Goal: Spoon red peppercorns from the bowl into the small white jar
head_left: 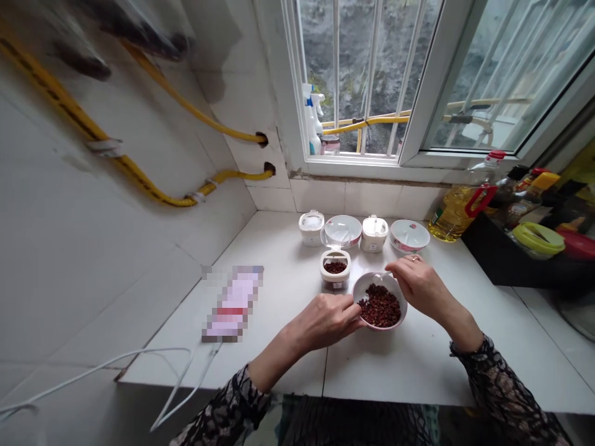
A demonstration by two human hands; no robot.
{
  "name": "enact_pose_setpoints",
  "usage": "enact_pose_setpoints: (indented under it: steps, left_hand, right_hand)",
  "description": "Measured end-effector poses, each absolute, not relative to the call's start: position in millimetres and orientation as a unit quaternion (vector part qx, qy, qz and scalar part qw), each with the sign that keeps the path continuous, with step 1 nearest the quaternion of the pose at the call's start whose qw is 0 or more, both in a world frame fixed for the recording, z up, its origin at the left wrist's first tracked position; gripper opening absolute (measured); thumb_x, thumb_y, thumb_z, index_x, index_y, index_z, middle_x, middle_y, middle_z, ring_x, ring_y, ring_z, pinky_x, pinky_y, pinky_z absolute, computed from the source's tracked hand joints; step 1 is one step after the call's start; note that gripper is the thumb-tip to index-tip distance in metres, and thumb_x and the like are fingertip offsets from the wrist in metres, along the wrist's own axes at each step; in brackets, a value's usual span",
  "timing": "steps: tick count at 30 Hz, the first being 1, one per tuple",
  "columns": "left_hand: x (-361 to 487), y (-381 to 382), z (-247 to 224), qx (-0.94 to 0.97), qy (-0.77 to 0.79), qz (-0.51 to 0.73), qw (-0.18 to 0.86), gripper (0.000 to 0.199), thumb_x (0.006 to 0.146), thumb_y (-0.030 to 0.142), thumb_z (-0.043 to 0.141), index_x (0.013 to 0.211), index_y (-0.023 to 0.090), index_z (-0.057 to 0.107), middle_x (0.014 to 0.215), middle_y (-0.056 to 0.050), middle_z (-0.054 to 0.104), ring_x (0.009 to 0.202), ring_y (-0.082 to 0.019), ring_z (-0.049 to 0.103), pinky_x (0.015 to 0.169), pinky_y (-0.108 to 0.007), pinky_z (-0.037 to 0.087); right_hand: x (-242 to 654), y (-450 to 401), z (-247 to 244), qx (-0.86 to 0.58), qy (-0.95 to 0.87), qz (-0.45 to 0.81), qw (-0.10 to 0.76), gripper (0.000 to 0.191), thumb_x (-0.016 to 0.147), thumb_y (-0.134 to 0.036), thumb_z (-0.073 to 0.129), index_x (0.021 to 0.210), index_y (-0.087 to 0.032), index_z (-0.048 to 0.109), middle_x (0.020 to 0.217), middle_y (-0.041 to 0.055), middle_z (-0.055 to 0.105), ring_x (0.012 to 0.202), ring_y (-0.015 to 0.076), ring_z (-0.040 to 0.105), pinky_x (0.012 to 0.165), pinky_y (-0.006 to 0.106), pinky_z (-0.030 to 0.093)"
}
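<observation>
A white bowl (403, 302) with a pink outer rim stands on the counter and holds many small dark red peppercorns (382, 308). My left hand (328, 319) is closed on the bowl's left rim. At the bowl's upper right edge, my right hand (416, 282) pinches the handle of a small white spoon (380, 278), whose head reaches down toward the peppercorns. Just behind and to the left sits a small spice jar (335, 279), its lid raised, with more dark red peppercorns inside.
Along the back wall stand two white lidded jars (312, 234) (374, 240) and two bowls (343, 230) (409, 235). An oil bottle (453, 214) and a black condiment box (493, 257) are at the right. A blurred-out phone-like object (235, 300) with a white cable (186, 371) lies left.
</observation>
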State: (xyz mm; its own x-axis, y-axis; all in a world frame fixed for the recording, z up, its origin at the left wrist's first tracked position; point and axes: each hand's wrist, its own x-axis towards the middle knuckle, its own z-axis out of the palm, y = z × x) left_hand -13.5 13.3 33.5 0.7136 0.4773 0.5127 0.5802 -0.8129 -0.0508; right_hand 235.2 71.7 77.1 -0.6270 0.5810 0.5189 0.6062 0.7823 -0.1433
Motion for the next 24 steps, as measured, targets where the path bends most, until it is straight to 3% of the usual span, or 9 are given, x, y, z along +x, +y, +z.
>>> enact_pose_setpoints:
  steps: [5, 12, 18, 21, 24]
  left_hand:
    - [-14, 16, 26, -0.91, -0.268, -0.293, 0.116, 0.036, 0.106, 0.034, 0.038, 0.081, 0.016, 0.056, 0.067, 0.0, 0.055, 0.056, -0.011, 0.052, 0.048, -0.025, 0.039]
    - [-14, 14, 17, -0.903, -0.262, -0.323, 0.105, 0.026, 0.106, 0.027, 0.038, 0.091, 0.016, 0.057, 0.068, 0.001, 0.056, 0.056, -0.012, 0.052, 0.049, -0.026, 0.04]
    - [-15, 13, 16, -0.905, -0.263, -0.325, 0.076, 0.026, 0.106, 0.028, 0.037, 0.095, 0.015, 0.056, 0.071, 0.0, 0.059, 0.058, -0.012, 0.054, 0.051, -0.026, 0.043]
    - [-15, 13, 16, -0.905, -0.264, -0.325, 0.072, 0.026, 0.106, 0.03, 0.037, 0.095, 0.015, 0.056, 0.07, 0.0, 0.059, 0.058, -0.013, 0.054, 0.05, -0.026, 0.043]
    - [-14, 13, 17, -0.903, -0.268, -0.327, 0.075, 0.027, 0.106, 0.03, 0.037, 0.094, 0.015, 0.056, 0.069, 0.0, 0.058, 0.057, -0.013, 0.054, 0.049, -0.026, 0.043]
  right_hand:
    - [235, 62, 76, -0.324, -0.921, -0.033, 0.212, 0.027, 0.091, -0.003, 0.039, 0.089, -0.018, 0.062, 0.076, 0.0071, 0.068, 0.071, 0.0193, 0.06, 0.077, 0.036, 0.044]
    - [238, 59, 69, -0.326, -0.888, 0.135, 0.295, 0.016, 0.095, -0.011, 0.048, 0.095, -0.021, 0.06, 0.085, 0.0043, 0.071, 0.077, 0.0179, 0.064, 0.072, 0.031, 0.049]
    - [243, 67, 59, -0.335, -0.873, 0.045, 0.352, 0.015, 0.094, -0.009, 0.05, 0.097, -0.02, 0.061, 0.082, 0.0048, 0.072, 0.075, 0.0188, 0.064, 0.073, 0.033, 0.048]
    - [239, 66, 57, -0.33, -0.88, -0.034, 0.341, 0.016, 0.094, -0.008, 0.049, 0.093, -0.018, 0.061, 0.076, 0.0054, 0.07, 0.07, 0.0195, 0.06, 0.078, 0.037, 0.046]
    - [230, 61, 56, -0.317, -0.892, -0.021, 0.32, 0.018, 0.094, -0.009, 0.047, 0.092, -0.018, 0.062, 0.075, 0.0049, 0.07, 0.068, 0.0188, 0.059, 0.083, 0.039, 0.045]
